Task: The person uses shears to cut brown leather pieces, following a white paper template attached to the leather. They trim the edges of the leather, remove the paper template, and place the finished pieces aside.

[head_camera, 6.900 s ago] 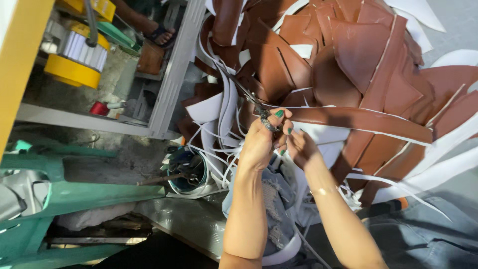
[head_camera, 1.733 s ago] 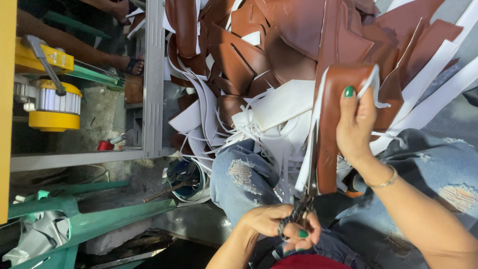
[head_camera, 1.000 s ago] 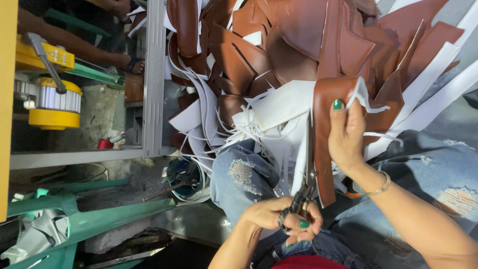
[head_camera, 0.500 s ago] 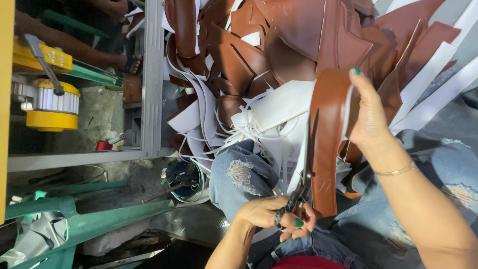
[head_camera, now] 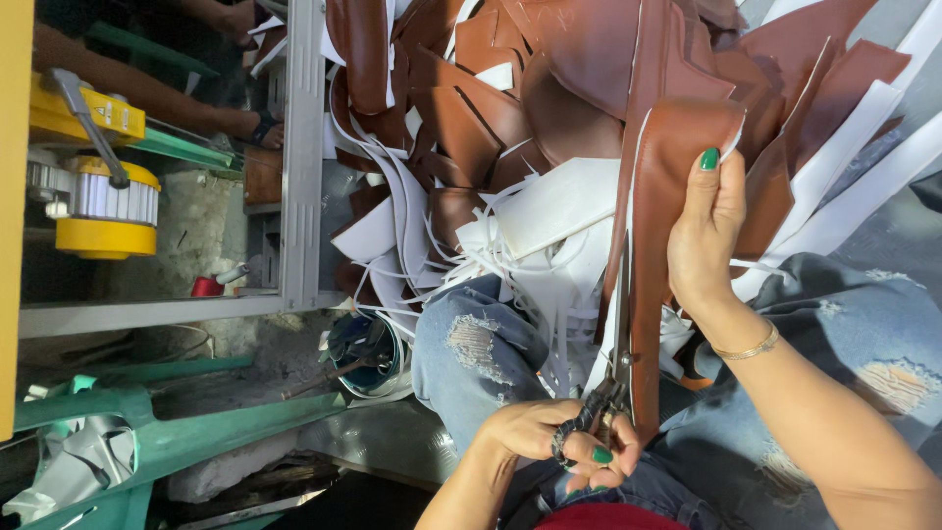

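Reddish-brown on the face of the leather strip, white along its edge and back. Same brown and white through the heap of offcuts behind. Green polish on the nails of both hands, right and left. Gold bangle. Faded blue jeans with pale frayed patches. Dark grey scissors. Yellow and silver machine; green metal frame.
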